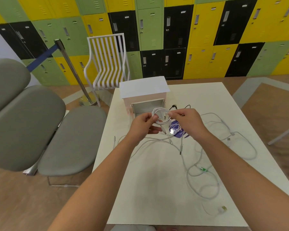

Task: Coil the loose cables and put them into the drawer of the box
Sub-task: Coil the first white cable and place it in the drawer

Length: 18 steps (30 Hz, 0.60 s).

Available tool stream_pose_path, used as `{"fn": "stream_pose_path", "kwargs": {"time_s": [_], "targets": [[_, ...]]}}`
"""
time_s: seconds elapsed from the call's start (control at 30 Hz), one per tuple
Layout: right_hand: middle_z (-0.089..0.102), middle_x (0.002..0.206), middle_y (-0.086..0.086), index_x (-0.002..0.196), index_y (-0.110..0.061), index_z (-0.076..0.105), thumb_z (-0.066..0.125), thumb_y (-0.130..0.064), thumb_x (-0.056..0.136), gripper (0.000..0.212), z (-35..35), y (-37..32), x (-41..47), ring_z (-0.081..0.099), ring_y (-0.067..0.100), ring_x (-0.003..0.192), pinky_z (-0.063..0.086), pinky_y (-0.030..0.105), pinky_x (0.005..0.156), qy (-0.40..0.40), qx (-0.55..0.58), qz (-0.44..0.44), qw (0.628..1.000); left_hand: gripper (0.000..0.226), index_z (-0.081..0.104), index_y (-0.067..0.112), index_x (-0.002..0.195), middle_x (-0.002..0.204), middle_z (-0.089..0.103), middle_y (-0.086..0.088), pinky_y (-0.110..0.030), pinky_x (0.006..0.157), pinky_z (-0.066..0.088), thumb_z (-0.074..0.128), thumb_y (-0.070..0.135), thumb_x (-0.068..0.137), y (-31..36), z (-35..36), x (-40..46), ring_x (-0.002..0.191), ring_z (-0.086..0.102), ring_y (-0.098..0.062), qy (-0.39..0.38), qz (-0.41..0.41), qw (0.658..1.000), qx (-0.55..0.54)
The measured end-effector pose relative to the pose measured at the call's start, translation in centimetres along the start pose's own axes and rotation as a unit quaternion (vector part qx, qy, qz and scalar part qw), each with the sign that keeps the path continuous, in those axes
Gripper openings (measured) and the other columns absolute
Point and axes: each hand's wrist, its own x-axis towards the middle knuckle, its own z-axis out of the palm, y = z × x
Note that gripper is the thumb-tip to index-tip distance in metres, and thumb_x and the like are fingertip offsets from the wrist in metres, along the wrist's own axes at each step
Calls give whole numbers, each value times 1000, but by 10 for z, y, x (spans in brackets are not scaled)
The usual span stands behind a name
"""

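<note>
My left grip (pixel 144 123) and right grip (pixel 186 120) each pinch the coiled white cable (pixel 160 115) above the open drawer (pixel 147 107); loose cables (pixel 207 172) lie on the surface (pixel 157 197).

White coiled cable (pixel 160 116) above open drawer (pixel 147 108), loose white cables (pixel 207 164) sprawled, perhaps tangled, on table

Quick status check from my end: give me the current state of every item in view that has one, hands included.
Small white box: upright on the white table.
Box drawer: pulled open.
Coiled white cable: looped, held above the table in front of the drawer, ends dangling.
Left hand: pinching the coil.
Right hand: pinching the coil.
Other white cables: loose, uncoiled.
Thin black cable: loose beside the box.
</note>
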Motion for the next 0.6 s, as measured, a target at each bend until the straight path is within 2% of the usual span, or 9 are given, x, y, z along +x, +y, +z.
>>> {"fn": "stream_pose_path", "kwargs": {"time_s": [0.07,0.17,0.23,0.33,0.43,0.6], "targets": [[73,89,-1,103,-18,75,71,-33,86,24,-4,8,-1,64,13,68,51,26,64,-20,36,15,999,19,64,5,110,103,72,-13,-31,68,62,54,17,99,-2,1,-1,71,74,-25,26,3,999,-31],[72,96,2,106,-14,73,72,-18,85,21,-3,27,-2,66,9,80,47,9,65,-61,28,23,997,21,67,4,110,99,73,-10,-28,67,61,59,19,97,-6,0,-1,74,74,-24,51,0,996,-72],[66,97,0,102,-16,74,70,-10,86,17,2,39,-3,65,11,86,45,9,69,-69,-25,18,997,19,68,4,107,96,73,-10,-26,69,61,60,18,96,-7,1,0,75,74,-21,55,-3,994,-89],[59,82,-12,95,-12,73,66,-4,88,13,9,50,-9,57,2,74,39,1,60,-70,-32,32,997,20,68,2,106,95,72,-12,-25,72,60,60,17,96,-7,2,2,74,73,-17,61,-2,992,-112],[61,74,-8,91,-13,69,67,-4,87,11,14,59,-11,54,6,66,38,3,54,-69,-13,49,996,22,68,-1,107,96,73,-13,-24,73,60,59,16,96,-7,3,0,74,73,-17,60,1,991,-123],[65,90,11,88,-9,56,62,10,84,21,19,63,-8,60,17,72,52,15,56,-50,70,81,993,16,69,3,105,90,73,-9,-23,73,60,60,13,95,-6,3,-2,74,74,-18,49,-13,988,-146]]}}
